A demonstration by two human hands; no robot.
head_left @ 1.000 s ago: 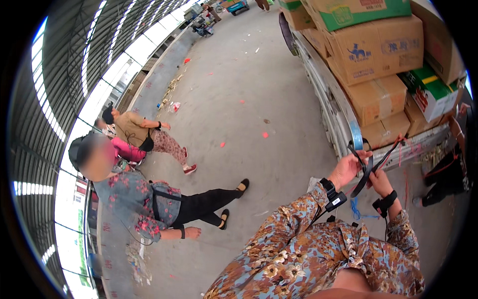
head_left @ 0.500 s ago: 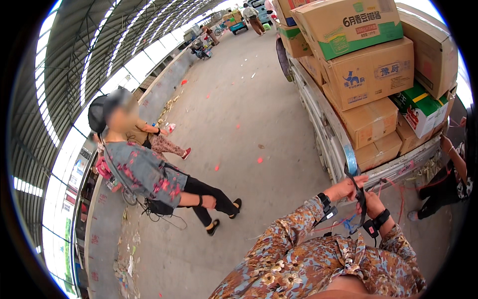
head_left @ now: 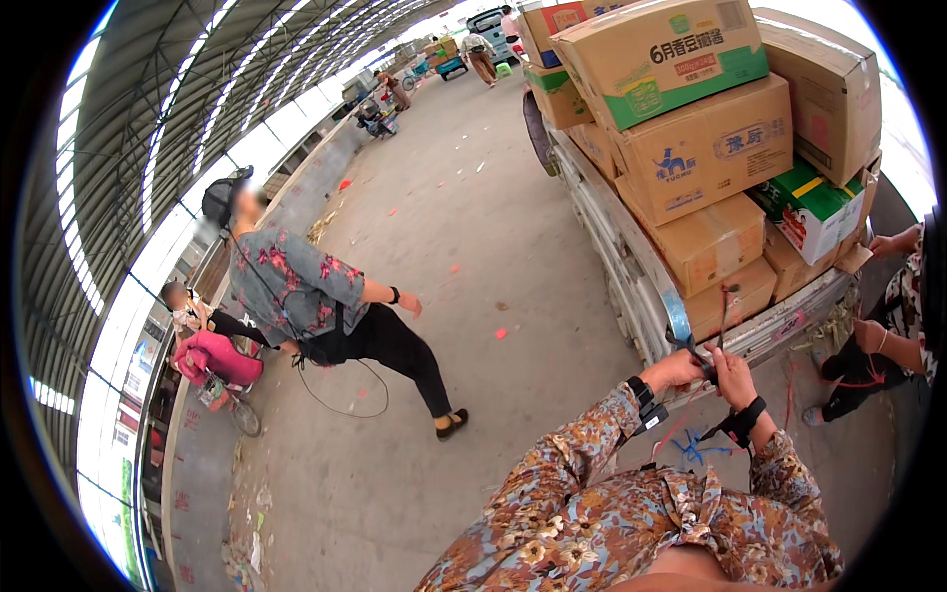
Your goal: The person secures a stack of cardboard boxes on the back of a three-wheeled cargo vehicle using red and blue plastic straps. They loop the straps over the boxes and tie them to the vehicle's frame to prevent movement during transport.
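Note:
At the rear corner of a loaded truck bed (head_left: 804,319), my left hand (head_left: 674,371) is closed on a black strap (head_left: 707,367). Close beside it, my right hand (head_left: 732,379) grips the same strap with curled fingers. A thin dark end of the strap stands up above my hands, in front of the lower cardboard boxes. Black bands circle both of my wrists. Below my hands hang blue string (head_left: 695,450) and red string (head_left: 673,432).
Stacked cardboard boxes (head_left: 705,148) fill the bed, with a green-and-white carton (head_left: 812,209) among them. A co-worker (head_left: 893,321) stands at the right by the tailgate. To the left, a person in a floral shirt (head_left: 296,276) walks past; beyond is a pink-covered scooter (head_left: 225,365).
My hands have drawn closer together, and the strap that hung in a long loop is now bunched between them. The walking person has stepped onward, and the pink-covered scooter has come into fuller view.

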